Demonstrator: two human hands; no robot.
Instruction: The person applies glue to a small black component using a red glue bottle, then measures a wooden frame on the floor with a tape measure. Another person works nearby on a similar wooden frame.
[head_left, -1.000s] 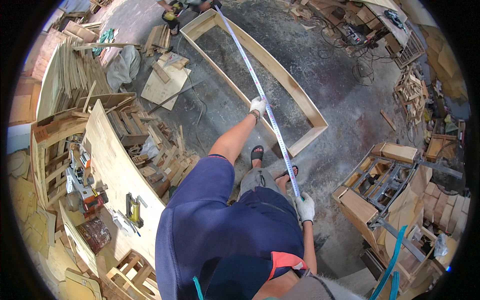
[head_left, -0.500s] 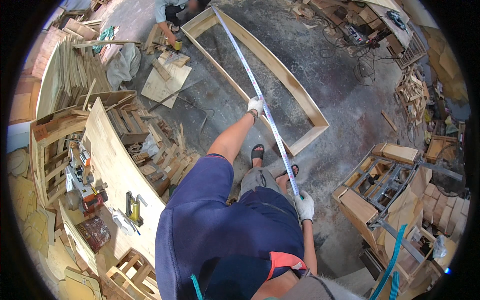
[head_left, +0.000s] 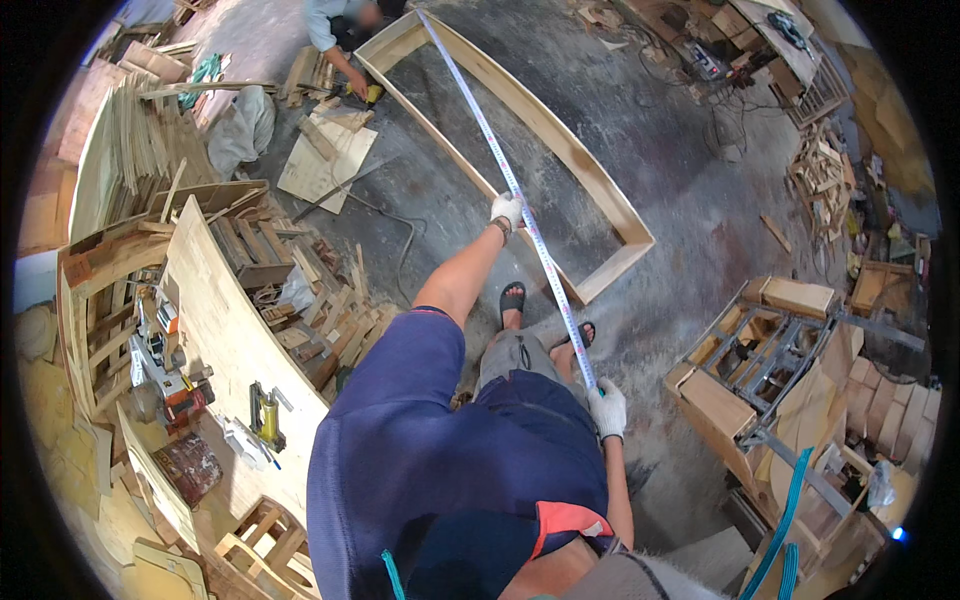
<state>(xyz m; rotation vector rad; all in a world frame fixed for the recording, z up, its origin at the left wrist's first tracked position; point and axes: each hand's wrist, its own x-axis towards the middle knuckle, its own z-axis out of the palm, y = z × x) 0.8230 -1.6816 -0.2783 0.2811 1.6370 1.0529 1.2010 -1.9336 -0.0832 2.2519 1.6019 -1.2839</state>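
Note:
A long white tape measure blade (head_left: pixel 487 132) runs diagonally over a rectangular frame of pale wooden boards (head_left: pixel 575 140) on the floor. From the frame's far end it stretches straight toward my body. My left hand (head_left: pixel 507 209), in a white knit glove, is closed at the blade's middle, beside the frame's left board; its fingertips are partly hidden. Close to my right thigh, my gloved right hand (head_left: pixel 607 409) grips the near end of the tape. Whether a case sits inside that hand cannot be seen.
A co-worker's hand (head_left: pixel 359 86) holds a yellow-and-black tool (head_left: pixel 374 94) by the frame's far left. A plywood piece (head_left: pixel 327 165) and a hose (head_left: pixel 408 240) lie left. A yellow nail gun (head_left: pixel 268 415) rests on the wooden panel. A wood-and-metal stand (head_left: pixel 765 345) is at right.
The co-worker's hand and yellow tool have shifted slightly right and down. The hose on the floor has moved. My hands keep their hold on the tape, almost still.

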